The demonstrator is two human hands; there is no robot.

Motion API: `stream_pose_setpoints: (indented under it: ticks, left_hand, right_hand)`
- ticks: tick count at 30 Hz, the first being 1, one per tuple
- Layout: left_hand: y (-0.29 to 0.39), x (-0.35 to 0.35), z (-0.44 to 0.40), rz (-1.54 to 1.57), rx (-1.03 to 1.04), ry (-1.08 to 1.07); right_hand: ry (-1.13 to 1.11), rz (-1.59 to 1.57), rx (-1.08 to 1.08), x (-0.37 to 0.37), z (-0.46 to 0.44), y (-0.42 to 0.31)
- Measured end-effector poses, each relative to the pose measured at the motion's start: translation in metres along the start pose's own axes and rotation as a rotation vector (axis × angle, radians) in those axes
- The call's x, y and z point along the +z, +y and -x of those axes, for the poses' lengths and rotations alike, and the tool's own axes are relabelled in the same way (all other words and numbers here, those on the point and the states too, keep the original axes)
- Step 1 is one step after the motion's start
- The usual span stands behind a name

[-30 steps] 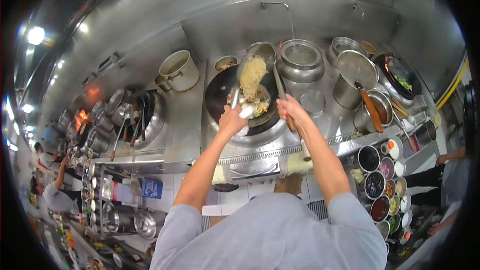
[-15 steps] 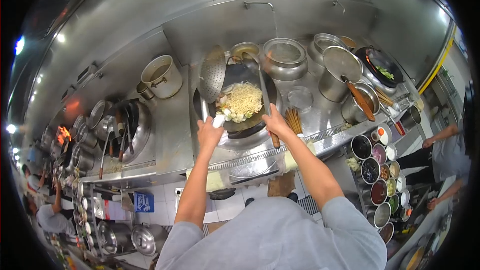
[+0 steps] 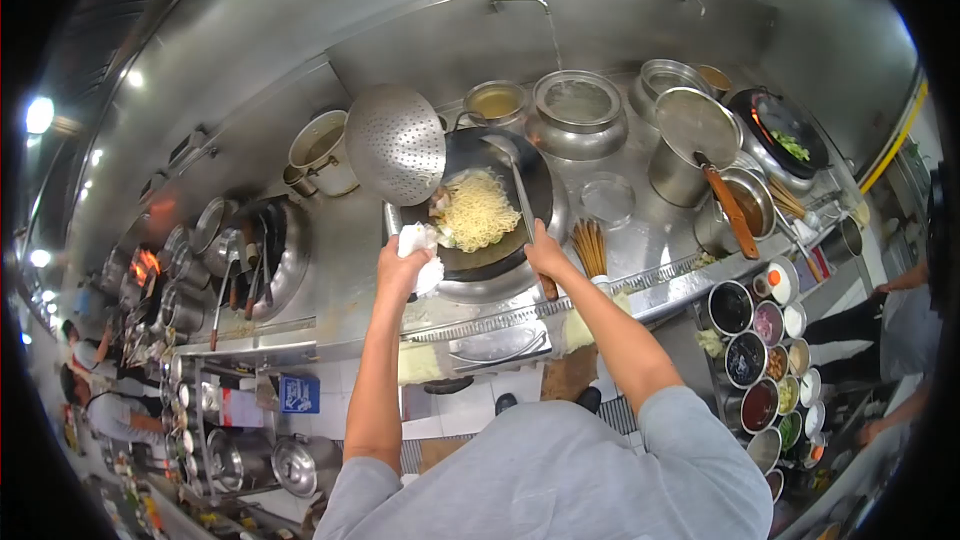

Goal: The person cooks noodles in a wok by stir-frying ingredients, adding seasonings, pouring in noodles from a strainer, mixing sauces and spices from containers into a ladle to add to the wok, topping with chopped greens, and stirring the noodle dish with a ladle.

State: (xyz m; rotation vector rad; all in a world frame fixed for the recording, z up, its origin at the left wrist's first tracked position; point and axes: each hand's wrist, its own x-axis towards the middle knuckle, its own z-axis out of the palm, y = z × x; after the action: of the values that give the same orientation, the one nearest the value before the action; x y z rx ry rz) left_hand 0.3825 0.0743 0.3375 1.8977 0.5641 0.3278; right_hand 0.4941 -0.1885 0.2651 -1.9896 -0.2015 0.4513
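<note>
- Noodles (image 3: 482, 212) sit heaped in the dark wok (image 3: 460, 150), ahead of both hands: forward and to the right of the left hand (image 3: 398, 266), forward and to the left of the right hand (image 3: 545, 254). Neither hand is clearly nearer.
- The right hand is closed on the handle of a ladle (image 3: 520, 185), whose wooden end shows below the fist. The ladle's long axis runs forward from the hand, leaning slightly left; its shaft passes along the right edge of the heap, and its bowl lies beyond the noodles, towards the far side of the wok.
- The left hand is clamped on a bunched white cloth (image 3: 428, 268) and, it seems, on the handle of the perforated strainer (image 3: 395, 145) through it. The strainer points forward from that hand, tilted, over the wok's left side and apart from the noodles.
- Near the right hand, a bamboo brush (image 3: 590, 250) rests on the steel surface (image 3: 350, 250).
- The strainer hides part of the wok's left rim and the right side of the metal pot (image 3: 340, 180). The cloth covers most of the left hand's grip. Small pieces at the heap's left edge are hard to identify, and whether the ladle touches the noodles cannot be told.
</note>
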Motion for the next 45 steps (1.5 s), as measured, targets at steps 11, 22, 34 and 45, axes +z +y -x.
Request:
stream_pose_setpoints:
  ticks: [11, 22, 34, 45]
  left_hand:
    - [0.001, 0.031, 0.004, -0.936, 0.207, 0.219]
    - [0.056, 0.248, -0.001, 0.627, -0.413, -0.596]
    - [-0.078, 0.487, -0.03, 0.907, -0.72, -0.748]
    - [-0.029, 0.3, 0.099, 0.935, -0.591, -0.818]
  right_hand:
    - [-0.003, -0.028, -0.143, -0.023, 0.029, 0.019]
    - [0.355, -0.159, 0.008, -0.193, 0.163, 0.121]
    - [0.655, -0.322, 0.543, -0.086, 0.412, 0.142]
    - [0.843, -0.672, 0.425, -0.129, 0.396, 0.155]
